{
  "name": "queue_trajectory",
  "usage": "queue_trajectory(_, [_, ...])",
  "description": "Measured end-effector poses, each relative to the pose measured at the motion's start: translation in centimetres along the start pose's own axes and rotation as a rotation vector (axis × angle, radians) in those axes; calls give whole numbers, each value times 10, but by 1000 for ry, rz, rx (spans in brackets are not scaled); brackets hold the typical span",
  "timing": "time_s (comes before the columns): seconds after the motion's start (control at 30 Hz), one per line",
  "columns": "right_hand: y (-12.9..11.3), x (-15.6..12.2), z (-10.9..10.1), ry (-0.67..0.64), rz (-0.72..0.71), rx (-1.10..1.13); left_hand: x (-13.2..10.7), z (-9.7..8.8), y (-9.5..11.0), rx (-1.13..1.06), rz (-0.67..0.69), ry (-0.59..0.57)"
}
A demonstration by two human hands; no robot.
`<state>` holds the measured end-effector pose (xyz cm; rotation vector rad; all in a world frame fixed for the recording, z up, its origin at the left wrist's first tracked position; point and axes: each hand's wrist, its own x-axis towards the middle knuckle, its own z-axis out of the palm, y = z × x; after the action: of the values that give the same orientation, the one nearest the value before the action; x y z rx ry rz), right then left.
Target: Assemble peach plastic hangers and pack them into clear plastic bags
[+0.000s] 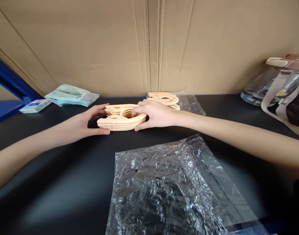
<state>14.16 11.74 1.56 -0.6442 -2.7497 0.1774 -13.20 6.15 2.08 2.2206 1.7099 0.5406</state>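
A stack of peach plastic folding hangers (pixel 120 124) lies on the black table, folded flat with round openings lined up. My left hand (pixel 78 125) grips its left end, thumb along the near side and fingers at the far side. At the right end my right hand (pixel 157 114) is closed round the stack, thumb in front and fingers reaching over the top toward the round opening. Behind my right hand, more peach folding hangers (pixel 164 96) rest on a clear plastic bag (pixel 192 104), partly hidden. A large clear plastic bag (pixel 164 186) lies crinkled and flat in front of me.
Two light blue soft packs, a larger one (pixel 73 94) and a smaller one (pixel 35 106), lie at the back left. A clear jug-like bottle (pixel 262 86) with a beige strap stands at the right. Cardboard (pixel 102 49) walls the back; a blue frame (pixel 7 81) borders the left.
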Motion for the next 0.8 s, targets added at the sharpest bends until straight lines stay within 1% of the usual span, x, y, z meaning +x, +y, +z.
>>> queue_trajectory(0.1, [4,2,-1,-7,9,-7,8,-1,8,-53,41,-74])
queue_trajectory(0.2, [4,2,-1,-23,17,-5,10,1,13,-78,53,-80])
queue_trajectory(0.27, [2,1,-1,-24,29,14,10,3,12,-85,48,-76])
queue_trajectory(0.4, [-1,2,-1,9,29,97,12,6,3,-113,61,-66])
queue_trajectory(0.5, [-1,3,-1,54,10,150,12,8,-4,-143,78,-45])
queue_trajectory(0.67, [-1,5,0,126,37,152,10,13,-13,-157,96,11])
queue_trajectory(0.73, [-2,4,1,140,45,162,11,16,-18,-145,117,43])
queue_trajectory(0.8, [-4,4,1,159,47,188,13,21,-23,-125,142,100])
